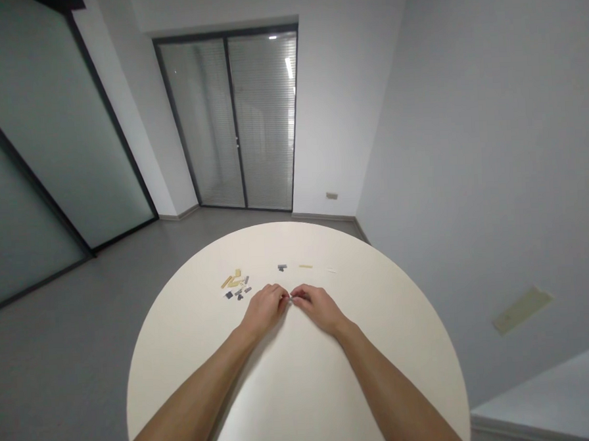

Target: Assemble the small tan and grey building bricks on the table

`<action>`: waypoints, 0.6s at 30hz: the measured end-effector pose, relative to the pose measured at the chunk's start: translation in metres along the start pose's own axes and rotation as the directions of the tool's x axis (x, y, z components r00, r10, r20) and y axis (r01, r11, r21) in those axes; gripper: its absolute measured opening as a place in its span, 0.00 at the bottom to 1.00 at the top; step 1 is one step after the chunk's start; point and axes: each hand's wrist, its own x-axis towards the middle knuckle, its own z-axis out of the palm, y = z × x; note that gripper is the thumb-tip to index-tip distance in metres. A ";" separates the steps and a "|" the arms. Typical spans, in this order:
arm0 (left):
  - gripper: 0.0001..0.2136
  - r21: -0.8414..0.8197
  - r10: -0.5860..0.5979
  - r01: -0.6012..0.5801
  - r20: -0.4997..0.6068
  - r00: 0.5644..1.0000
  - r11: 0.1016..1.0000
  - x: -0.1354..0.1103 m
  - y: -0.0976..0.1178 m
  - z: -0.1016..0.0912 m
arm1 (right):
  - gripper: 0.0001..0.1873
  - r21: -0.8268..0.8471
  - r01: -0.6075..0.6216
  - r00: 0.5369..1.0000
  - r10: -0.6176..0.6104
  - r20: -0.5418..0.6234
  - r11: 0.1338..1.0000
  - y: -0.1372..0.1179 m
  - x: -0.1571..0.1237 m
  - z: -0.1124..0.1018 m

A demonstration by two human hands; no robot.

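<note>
Grey and small, a piece is pinched between the left hand and the right hand, over the cream desk. To their left lie scattered yellow and grey blocks; farther off, a yellow strip lies right of a dark grey cluster.

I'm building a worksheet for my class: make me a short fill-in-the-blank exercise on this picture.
1. The left hand and right hand hold one small ____ piece.
2. The mixed pile lies nearer the ____ hand.
3. Between the gray parts and the white slivers lies a ____ strip.

Missing words: gray; left; yellow.
</note>
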 end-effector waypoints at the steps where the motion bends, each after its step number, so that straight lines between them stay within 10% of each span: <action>1: 0.09 -0.016 -0.014 0.014 -0.009 1.000 1.000 0.000 0.002 -0.001 | 0.09 0.068 -0.012 1.000 0.012 0.008 0.998 0.001 0.000 -0.001; 18: 0.07 -0.266 -0.057 0.003 -0.195 0.979 0.964 -0.001 0.008 0.005 | 0.19 0.395 -0.057 0.987 0.112 -0.119 0.917 0.002 0.005 0.001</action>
